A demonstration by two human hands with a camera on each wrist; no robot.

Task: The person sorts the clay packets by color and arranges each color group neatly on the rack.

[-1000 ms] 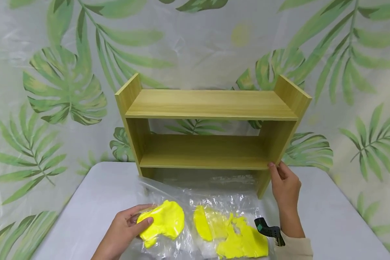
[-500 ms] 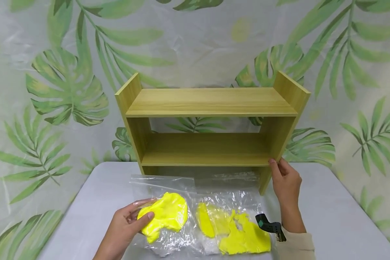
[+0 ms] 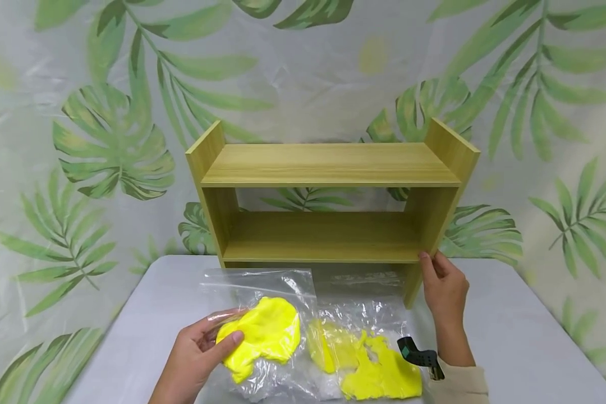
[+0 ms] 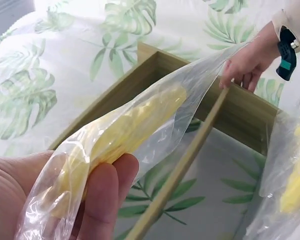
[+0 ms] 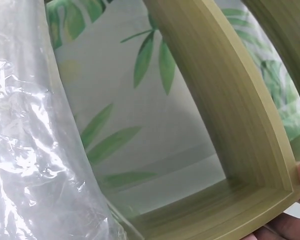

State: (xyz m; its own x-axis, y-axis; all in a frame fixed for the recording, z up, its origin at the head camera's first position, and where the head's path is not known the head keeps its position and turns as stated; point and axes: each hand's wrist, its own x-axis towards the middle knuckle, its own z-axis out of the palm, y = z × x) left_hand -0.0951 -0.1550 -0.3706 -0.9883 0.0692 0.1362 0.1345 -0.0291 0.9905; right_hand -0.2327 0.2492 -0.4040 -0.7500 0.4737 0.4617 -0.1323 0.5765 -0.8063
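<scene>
In the head view my left hand (image 3: 194, 350) grips a clear zip bag (image 3: 288, 280) with a lump of yellow dough-like material (image 3: 270, 322) inside, thumb on the front and fingers behind. The left wrist view shows this bag (image 4: 155, 120) edge-on, raised before the shelf. My right hand (image 3: 445, 289) pinches the right side panel of a small wooden shelf (image 3: 328, 165), at the height of its middle board. In the right wrist view, fingertips (image 5: 285, 227) show at the panel's edge.
A second clear bag (image 3: 358, 311) with flattened, torn yellow pieces (image 3: 384, 370) lies in front of the shelf, partly behind the held bag. The shelf stands on a white-covered table (image 3: 515, 336). Behind it hangs a leaf-patterned cloth (image 3: 303, 67).
The left hand has brought its bag slightly to the right, and the bag's top edge now lies more level, facing the head camera. The right hand keeps its place on the shelf.
</scene>
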